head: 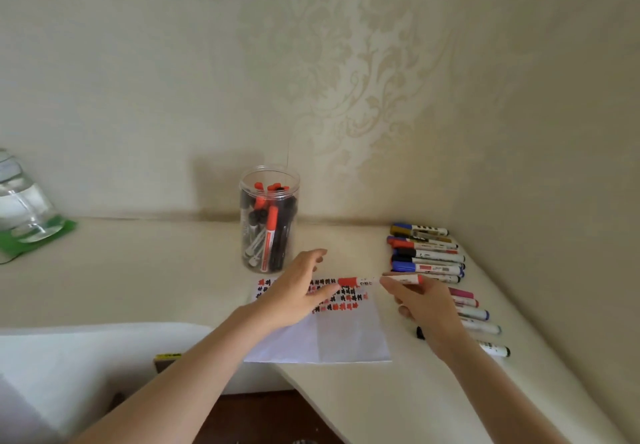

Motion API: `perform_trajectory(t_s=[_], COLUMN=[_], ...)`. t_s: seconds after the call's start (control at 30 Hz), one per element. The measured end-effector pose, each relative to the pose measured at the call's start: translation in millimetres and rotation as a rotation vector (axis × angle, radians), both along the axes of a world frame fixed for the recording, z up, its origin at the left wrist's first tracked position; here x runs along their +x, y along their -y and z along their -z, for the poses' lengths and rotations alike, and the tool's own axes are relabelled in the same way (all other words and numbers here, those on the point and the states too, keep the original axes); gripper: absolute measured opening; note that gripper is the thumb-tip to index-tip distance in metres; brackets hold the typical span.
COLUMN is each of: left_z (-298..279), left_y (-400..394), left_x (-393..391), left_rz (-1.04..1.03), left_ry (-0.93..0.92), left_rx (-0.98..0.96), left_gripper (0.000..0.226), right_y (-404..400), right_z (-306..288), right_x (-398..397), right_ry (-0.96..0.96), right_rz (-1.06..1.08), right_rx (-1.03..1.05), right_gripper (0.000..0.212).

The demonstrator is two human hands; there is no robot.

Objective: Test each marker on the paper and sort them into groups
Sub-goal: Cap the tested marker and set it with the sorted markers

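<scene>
A white sheet of paper (pixel 349 336) lies on the table, its far part covered with rows of red and black test marks. My left hand (pixel 294 291) rests flat on the paper with straight fingers. My right hand (pixel 426 308) pinches a red-capped marker (pixel 367 281) by its white barrel, held level above the paper's far right corner with the cap pointing left. A clear plastic jar (pixel 269 218) behind the paper holds several red and black markers.
Two groups of markers lie at the right: a far pile (pixel 427 253) and a nearer row (pixel 476 319) partly hidden behind my right hand. A water bottle (pixel 20 201) stands on a green pad at the far left. The wall is close behind.
</scene>
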State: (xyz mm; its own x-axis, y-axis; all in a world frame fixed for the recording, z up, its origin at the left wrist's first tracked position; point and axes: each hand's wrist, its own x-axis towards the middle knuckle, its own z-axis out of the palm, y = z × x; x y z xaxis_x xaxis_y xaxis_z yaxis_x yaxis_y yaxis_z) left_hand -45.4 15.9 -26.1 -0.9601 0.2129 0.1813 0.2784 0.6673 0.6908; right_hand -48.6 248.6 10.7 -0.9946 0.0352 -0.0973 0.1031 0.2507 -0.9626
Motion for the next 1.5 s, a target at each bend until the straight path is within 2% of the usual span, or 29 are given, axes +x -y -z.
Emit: perform_trajectory(t_s=[0.27, 0.33, 0.47, 0.57, 0.7, 0.83, 0.93, 1.0, 1.07, 1.13, 1.23, 1.33, 1.5], left_z=[-5.0, -4.4, -5.9, -10.6, -18.2, -21.3, -16.6, -10.6, -4.5, 1.2, 6.4, 12.7, 30.8], left_y=[-41.6, -45.3, -45.8, -39.6, -33.7, -33.7, -28.3, -23.1, -19.1, -20.4, -28.1, -31.4, -24.7], left_x=[18.6, 20.3, 26.9, 34.5, 40.3, 43.0, 41.3, 35.6, 28.9, 22.0, 10.8, 1.8, -1.9], left_rz=[-0.007, -0.011, 0.033, 0.108, 0.153, 0.168, 0.148, 0.081, 0.021, 0.027, 0.032, 0.008, -0.017], left_ry=[-0.224, -0.218, -0.179, -0.127, -0.078, -0.085, -0.022, 0.007, -0.040, -0.085, -0.133, -0.142, -0.184], left_rx=[-0.047, -0.051, -0.092, -0.024, 0.088, 0.168, 0.184, 0.125, -0.076, -0.278, -0.427, -0.479, -0.475], left_gripper=[0.023, 0.022, 0.019, 0.009, 0.017, 0.012, 0.020, 0.032, 0.043, 0.048, 0.053, 0.057, 0.067], right_y=[25.1, 31.7, 38.9, 36.2, 33.7, 26.8, 17.9, 9.2, 0.4, -3.2, 1.1, 7.5, 17.9], right_z=[-3.2, -0.7, 7.8, 7.2, 1.0, -6.7, -7.2, -5.1, -3.9, -2.1, 4.6, 14.0, 30.2], right_x=[16.0, 19.0, 22.0, 25.7, 32.3, 33.6, 31.6, 24.7, 17.0, 13.0, 8.3, -1.1, -9.2], right_ry=[-0.019, -0.001, -0.021, -0.071, -0.160, -0.211, -0.168, -0.063, 0.020, 0.037, -0.014, -0.056, -0.128], right_rz=[-0.080, -0.078, -0.119, -0.214, -0.354, -0.414, -0.366, -0.203, -0.069, -0.016, 0.016, -0.002, -0.044], right_rx=[-0.232, -0.274, -0.210, -0.242, -0.249, -0.263, -0.231, -0.311, -0.333, -0.253, -0.107, -0.010, 0.147], right_gripper=[0.016, 0.019, 0.032, 0.034, 0.036, 0.027, 0.024, 0.023, 0.024, 0.024, 0.018, 0.009, 0.019])
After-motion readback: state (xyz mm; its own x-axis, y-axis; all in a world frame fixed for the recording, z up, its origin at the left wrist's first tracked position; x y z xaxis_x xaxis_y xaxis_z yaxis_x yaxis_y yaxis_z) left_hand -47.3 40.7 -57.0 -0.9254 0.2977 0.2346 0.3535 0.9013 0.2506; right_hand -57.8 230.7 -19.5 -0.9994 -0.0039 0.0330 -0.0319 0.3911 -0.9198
